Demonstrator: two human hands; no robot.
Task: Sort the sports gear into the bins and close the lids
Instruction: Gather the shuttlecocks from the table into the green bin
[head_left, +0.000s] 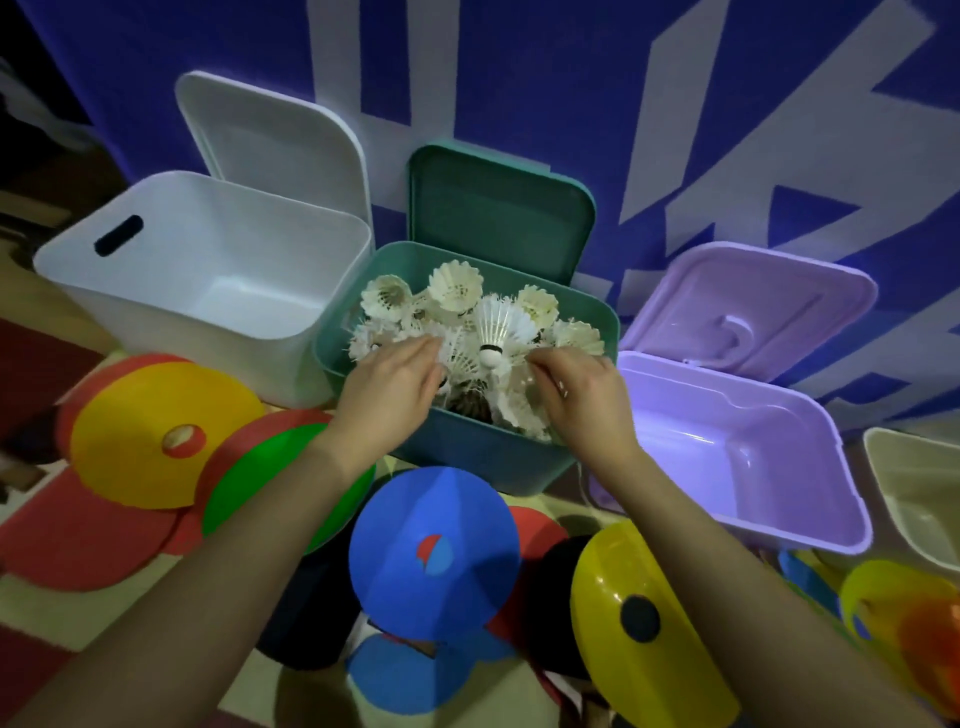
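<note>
Head view:
Green bin (540, 462): mid frame, lid up, full of white birdies (455, 283).
L hand (387, 395): over the bin's near-left side. Fingers curl down into the pile, look like they pinch a birdie. Can't see it for sure.
R hand (582, 397): over the near-right side, apart from the L hand. Fingers bent, touching feathers. Can't tell if it holds one.
White bin (150, 291): upper left, lid up, nothing seen inside.
Purple bin (810, 499): right, lid up, looks bare inside too.
Flat cones: yellow (130, 431), green (244, 483), blue (405, 519), low in frame, not sorted yet.
Do it well: I think the hands are tucking birdies down. Press soft, feathers bend easy. Get the pile under the rim so the lid shuts flat.
Watch out: birdies near the front edge may tip out.
</note>
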